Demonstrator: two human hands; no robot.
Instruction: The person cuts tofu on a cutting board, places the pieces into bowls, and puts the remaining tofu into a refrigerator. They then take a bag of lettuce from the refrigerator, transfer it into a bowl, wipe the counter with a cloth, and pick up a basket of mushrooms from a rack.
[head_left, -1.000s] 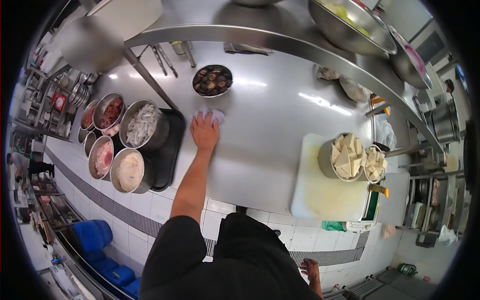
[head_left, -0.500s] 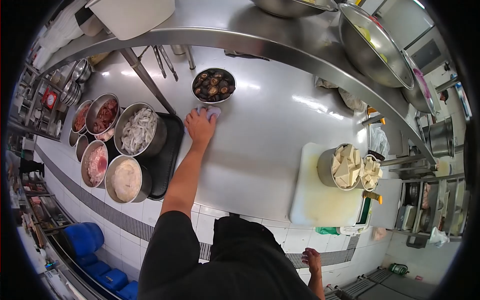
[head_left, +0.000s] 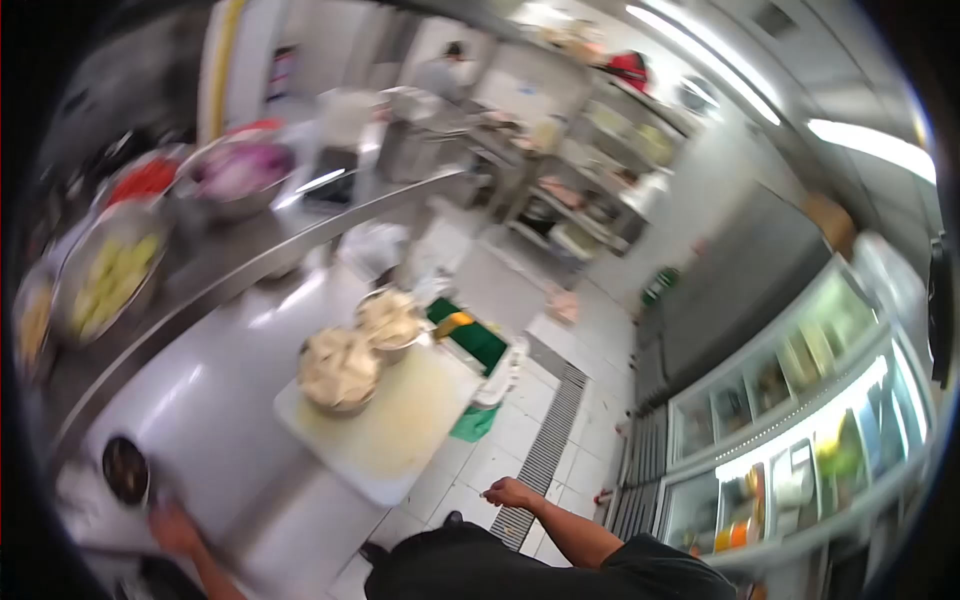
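My left hand [head_left: 176,530] rests low on the steel counter [head_left: 235,450] at the left, smeared by motion. A pale cloth [head_left: 168,500] shows only faintly at its fingers. Just beyond it is a metal bowl of dark mushrooms [head_left: 127,470]. My right hand [head_left: 510,492] hangs above the tiled floor near the counter's front, its fingers curled in and nothing visible in them. Two metal containers of pale cut tofu, a larger one [head_left: 340,370] and a smaller one [head_left: 388,318], stand on a white cutting board [head_left: 385,440].
Above the counter, a steel shelf [head_left: 300,248] carries bowls of green pieces [head_left: 110,285] and purple pieces [head_left: 240,170]. A green-topped bin [head_left: 470,335] adjoins the board. A glass-door fridge [head_left: 790,450] stands at the right. A person [head_left: 440,75] is far back.
My view has swung to the right, bringing the fridge and back shelves in. My left hand stays by the mushroom bowl. The fingers of my right hand look more curled.
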